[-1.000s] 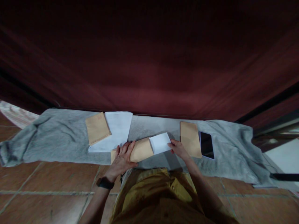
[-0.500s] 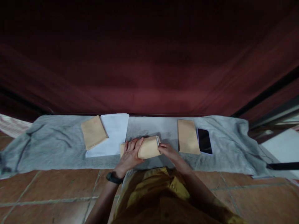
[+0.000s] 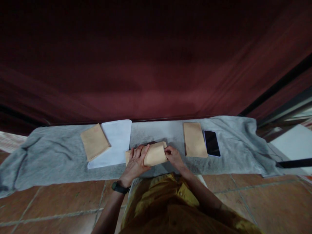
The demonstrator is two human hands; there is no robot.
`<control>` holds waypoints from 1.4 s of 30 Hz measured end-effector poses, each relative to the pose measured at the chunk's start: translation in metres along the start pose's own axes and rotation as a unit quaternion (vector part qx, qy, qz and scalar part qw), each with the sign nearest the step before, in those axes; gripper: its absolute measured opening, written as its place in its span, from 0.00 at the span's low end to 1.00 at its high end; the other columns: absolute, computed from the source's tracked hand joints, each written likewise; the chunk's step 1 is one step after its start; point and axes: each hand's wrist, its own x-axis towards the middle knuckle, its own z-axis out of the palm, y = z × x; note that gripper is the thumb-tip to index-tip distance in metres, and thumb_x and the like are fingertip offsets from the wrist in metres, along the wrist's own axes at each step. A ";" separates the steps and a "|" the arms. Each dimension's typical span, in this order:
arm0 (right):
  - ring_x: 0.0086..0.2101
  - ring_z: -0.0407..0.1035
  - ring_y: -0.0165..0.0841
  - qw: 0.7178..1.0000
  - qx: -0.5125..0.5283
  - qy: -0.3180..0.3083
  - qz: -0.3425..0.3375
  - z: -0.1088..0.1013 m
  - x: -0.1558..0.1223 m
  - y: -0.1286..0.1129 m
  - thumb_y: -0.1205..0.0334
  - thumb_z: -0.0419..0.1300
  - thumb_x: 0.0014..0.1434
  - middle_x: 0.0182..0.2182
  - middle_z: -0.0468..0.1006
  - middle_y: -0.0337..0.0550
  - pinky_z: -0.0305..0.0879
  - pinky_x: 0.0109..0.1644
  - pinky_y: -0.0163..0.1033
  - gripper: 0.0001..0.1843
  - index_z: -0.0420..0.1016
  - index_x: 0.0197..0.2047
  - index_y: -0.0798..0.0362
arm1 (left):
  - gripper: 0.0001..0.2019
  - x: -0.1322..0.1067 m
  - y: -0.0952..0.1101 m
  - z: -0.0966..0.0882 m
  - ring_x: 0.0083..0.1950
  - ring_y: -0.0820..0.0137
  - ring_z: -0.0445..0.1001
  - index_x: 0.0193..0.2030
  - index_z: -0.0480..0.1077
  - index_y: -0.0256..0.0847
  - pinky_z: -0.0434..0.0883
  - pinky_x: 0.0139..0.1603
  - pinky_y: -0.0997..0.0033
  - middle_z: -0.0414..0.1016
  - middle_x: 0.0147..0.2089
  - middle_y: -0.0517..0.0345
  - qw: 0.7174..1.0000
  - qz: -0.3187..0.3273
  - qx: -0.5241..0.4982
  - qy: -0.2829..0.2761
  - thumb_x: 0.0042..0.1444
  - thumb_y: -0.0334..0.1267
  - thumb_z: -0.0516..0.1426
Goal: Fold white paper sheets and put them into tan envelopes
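Note:
A brown paper envelope [image 3: 156,154] lies before me on the grey cloth, slightly tilted. My left hand [image 3: 136,162], with a dark watch on its wrist, lies flat across the envelope's left part, fingers stretched out. At the right end, my right hand [image 3: 173,156] has its fingers closed in a pinch on the envelope's edge by the flap. The fingertips partly hide that end. What is inside the envelope cannot be seen.
White paper sheets [image 3: 117,143] lie at left, partly under a stack of brown envelopes [image 3: 95,142]. More brown envelopes [image 3: 195,139] and a phone [image 3: 212,143] lie at right. The grey cloth [image 3: 236,146] covers a narrow surface against a dark red backing [image 3: 156,81].
My right hand has shifted slightly up at the envelope's right end, and the white strip that showed there is out of sight. My left hand stays put. The view has tilted a little.

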 end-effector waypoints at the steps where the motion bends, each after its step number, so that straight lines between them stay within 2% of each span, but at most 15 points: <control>1: 0.37 0.73 0.35 1.000 0.008 0.007 -0.002 0.001 0.000 0.001 0.66 0.57 0.49 0.32 0.80 0.37 0.68 0.44 0.38 0.07 0.74 0.32 0.48 | 0.56 0.001 0.001 0.000 0.73 0.44 0.59 0.79 0.43 0.45 0.47 0.75 0.37 0.61 0.71 0.41 1.000 0.001 0.000 0.000 0.47 0.44 0.68; 9: 0.34 0.74 0.35 0.995 0.089 0.035 0.013 0.004 0.005 0.006 0.61 0.59 0.49 0.35 0.81 0.38 0.71 0.40 0.39 0.18 0.73 0.46 0.49 | 0.55 0.011 0.004 -0.009 0.76 0.43 0.53 0.79 0.43 0.46 0.44 0.76 0.36 0.56 0.75 0.40 1.000 0.013 0.002 -0.008 0.49 0.44 0.68; 14: 0.34 0.75 0.37 0.990 0.141 0.012 0.027 -0.001 0.005 0.003 0.55 0.61 0.50 0.29 0.81 0.39 0.71 0.40 0.39 0.09 0.78 0.32 0.51 | 0.53 0.016 0.003 -0.009 0.80 0.45 0.43 0.79 0.40 0.48 0.41 0.76 0.34 0.45 0.80 0.41 1.000 0.013 -0.008 -0.009 0.54 0.44 0.67; 16: 0.35 0.75 0.38 0.986 0.160 0.020 0.031 -0.002 0.003 0.001 0.52 0.62 0.51 0.29 0.81 0.39 0.71 0.40 0.40 0.11 0.78 0.31 0.51 | 0.50 0.013 0.005 -0.005 0.80 0.46 0.41 0.79 0.40 0.49 0.42 0.76 0.33 0.41 0.81 0.42 0.999 -0.012 -0.025 0.022 0.57 0.46 0.65; 19: 0.35 0.76 0.39 0.980 0.192 0.039 0.037 -0.003 0.000 -0.003 0.49 0.63 0.51 0.31 0.82 0.41 0.72 0.40 0.40 0.14 0.78 0.32 0.52 | 0.42 0.005 0.014 0.005 0.81 0.49 0.41 0.78 0.44 0.50 0.48 0.76 0.37 0.39 0.81 0.43 0.979 -0.110 -0.101 0.139 0.63 0.50 0.60; 21: 0.35 0.76 0.39 0.975 0.212 0.050 0.041 -0.002 -0.002 -0.006 0.49 0.63 0.51 0.33 0.83 0.42 0.72 0.40 0.40 0.15 0.79 0.35 0.52 | 0.39 -0.003 0.024 0.015 0.80 0.51 0.43 0.78 0.46 0.48 0.55 0.75 0.43 0.40 0.81 0.44 0.930 -0.211 -0.208 0.217 0.65 0.52 0.58; 23: 0.35 0.76 0.39 0.969 0.235 0.059 0.048 0.001 -0.006 -0.010 0.49 0.63 0.51 0.34 0.84 0.44 0.73 0.39 0.40 0.16 0.79 0.37 0.53 | 0.39 -0.010 0.036 0.025 0.78 0.52 0.52 0.77 0.47 0.48 0.62 0.73 0.45 0.48 0.79 0.43 0.844 -0.311 -0.362 0.243 0.64 0.53 0.58; 25: 0.36 0.76 0.39 0.964 0.253 0.066 0.055 0.005 -0.011 -0.015 0.50 0.63 0.50 0.36 0.85 0.45 0.73 0.39 0.40 0.17 0.79 0.39 0.53 | 0.36 -0.013 0.049 0.034 0.71 0.54 0.66 0.74 0.51 0.48 0.69 0.68 0.46 0.64 0.71 0.42 0.729 -0.371 -0.540 0.195 0.64 0.53 0.59; 27: 0.37 0.76 0.39 0.960 0.264 0.064 0.060 0.009 -0.018 -0.020 0.51 0.63 0.50 0.37 0.85 0.44 0.73 0.40 0.40 0.17 0.79 0.39 0.52 | 0.31 -0.011 0.061 0.038 0.62 0.56 0.76 0.68 0.61 0.45 0.74 0.63 0.48 0.75 0.62 0.43 0.615 -0.382 -0.679 0.122 0.62 0.51 0.62; 28: 0.38 0.76 0.39 0.960 0.268 0.057 0.061 0.011 -0.022 -0.022 0.51 0.62 0.50 0.38 0.85 0.43 0.73 0.40 0.39 0.16 0.79 0.39 0.52 | 0.28 -0.007 0.066 0.038 0.58 0.57 0.79 0.63 0.66 0.44 0.76 0.60 0.50 0.78 0.58 0.45 0.573 -0.374 -0.722 0.100 0.59 0.49 0.64; 30: 0.40 0.76 0.39 0.959 0.275 0.040 0.062 0.011 -0.029 -0.025 0.52 0.62 0.50 0.40 0.85 0.42 0.73 0.42 0.39 0.16 0.79 0.41 0.50 | 0.25 0.002 0.073 0.038 0.53 0.60 0.81 0.56 0.71 0.42 0.78 0.56 0.56 0.80 0.55 0.48 0.534 -0.357 -0.760 0.098 0.52 0.44 0.69; 32: 0.42 0.76 0.39 0.959 0.276 0.027 0.063 0.008 -0.034 -0.024 0.52 0.62 0.50 0.41 0.84 0.42 0.74 0.44 0.40 0.17 0.78 0.43 0.50 | 0.24 0.013 0.076 0.036 0.48 0.63 0.82 0.51 0.73 0.42 0.79 0.51 0.62 0.81 0.53 0.51 0.535 -0.351 -0.760 0.115 0.47 0.40 0.71; 35: 0.40 0.76 0.39 0.966 0.248 0.013 0.073 0.000 -0.037 -0.018 0.49 0.63 0.51 0.39 0.83 0.44 0.75 0.42 0.42 0.18 0.76 0.43 0.50 | 0.22 0.030 0.070 0.032 0.44 0.64 0.81 0.48 0.75 0.40 0.77 0.43 0.67 0.82 0.46 0.53 0.567 -0.353 -0.736 0.110 0.44 0.39 0.69; 39: 0.29 0.74 0.36 0.975 0.205 0.000 0.085 -0.013 -0.037 -0.002 0.43 0.64 0.51 0.30 0.79 0.41 0.74 0.33 0.41 0.21 0.74 0.41 0.51 | 0.23 0.048 0.050 0.027 0.41 0.63 0.81 0.49 0.74 0.39 0.75 0.37 0.67 0.82 0.42 0.53 0.648 -0.337 -0.679 0.075 0.43 0.39 0.65; 42: 0.28 0.72 0.34 0.993 0.094 0.070 0.035 -0.023 -0.037 0.009 0.44 0.60 0.58 0.34 0.78 0.42 0.74 0.33 0.41 0.23 0.72 0.50 0.50 | 0.23 0.053 0.034 0.024 0.39 0.61 0.80 0.51 0.74 0.39 0.74 0.37 0.66 0.82 0.39 0.53 0.717 -0.321 -0.617 0.053 0.45 0.38 0.62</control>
